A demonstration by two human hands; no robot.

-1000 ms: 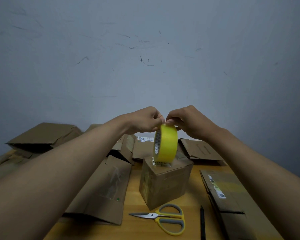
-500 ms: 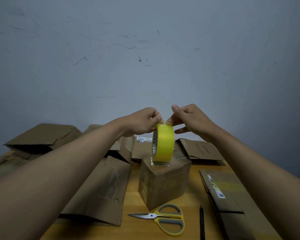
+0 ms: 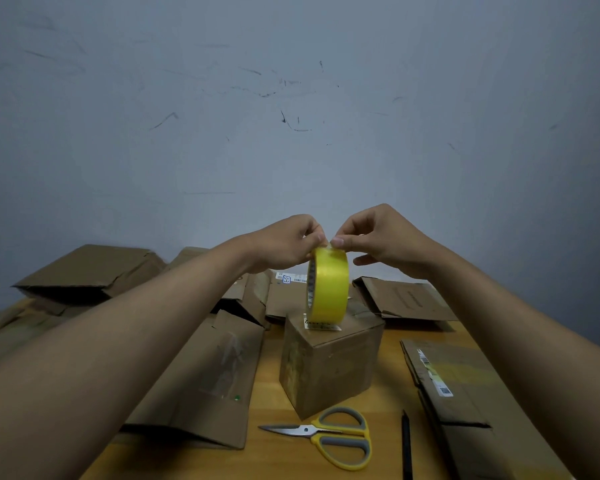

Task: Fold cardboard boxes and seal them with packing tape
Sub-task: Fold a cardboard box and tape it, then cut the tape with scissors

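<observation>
Standing on edge atop the folded cardboard box [image 3: 329,362], the yellow tape roll [image 3: 328,285] is pinched at its top by both hands: the left hand [image 3: 284,242] grips the rim, the right hand [image 3: 378,237] nips the tape's edge. Scissors [image 3: 329,438] and a pen [image 3: 406,445] lie on the bench [image 3: 274,462], near the box.

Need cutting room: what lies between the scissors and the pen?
Only bare wooden table shows between the scissors and the pen, in the head view.
</observation>
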